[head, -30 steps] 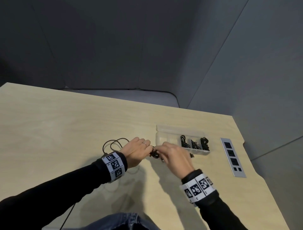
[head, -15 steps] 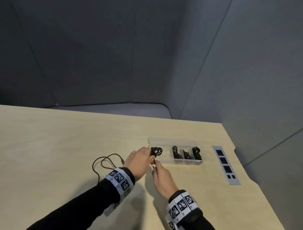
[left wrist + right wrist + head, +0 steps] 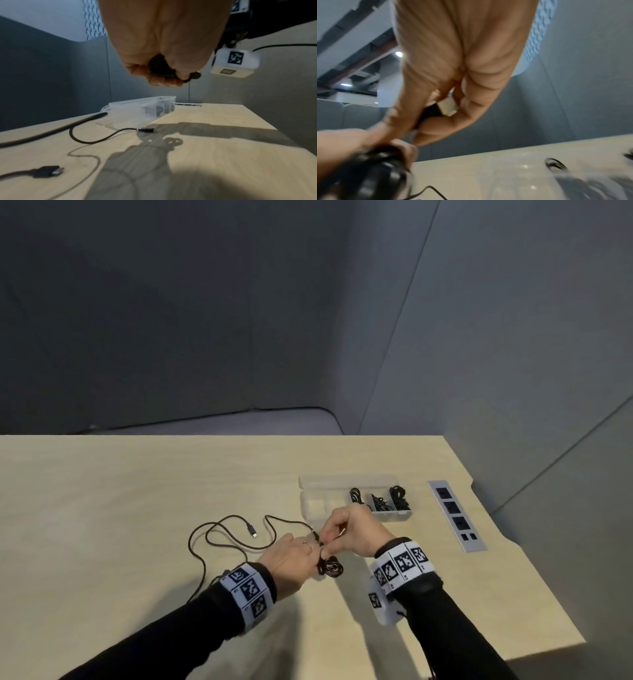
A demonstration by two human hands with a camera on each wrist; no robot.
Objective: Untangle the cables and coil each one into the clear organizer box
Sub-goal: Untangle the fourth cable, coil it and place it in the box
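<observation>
The left hand is curled round a small coil of thin black cable, whose loops stick out past its fingertips just above the pale wooden table; the left wrist view shows the same dark bundle gripped between the closed fingers and palm. The right hand meets it fingertip to fingertip and pinches that cable's silver-tipped USB plug between thumb and fingers, the black plug body hidden in the grip. Just beyond the right hand sits the clear plastic organizer box with its lid folded open behind it; the compartments nearest the hands look bare, while the three on the side away from the left hand each hold a coiled black cable. On the far side of the left hand a second long black cable lies loose in wide curves on the table, one small connector end resting near the left hand's knuckles. Well to the outside of the right hand, past the box, a grey socket strip is set flush in the table. Both wrists wear white bands printed with black square markers.
</observation>
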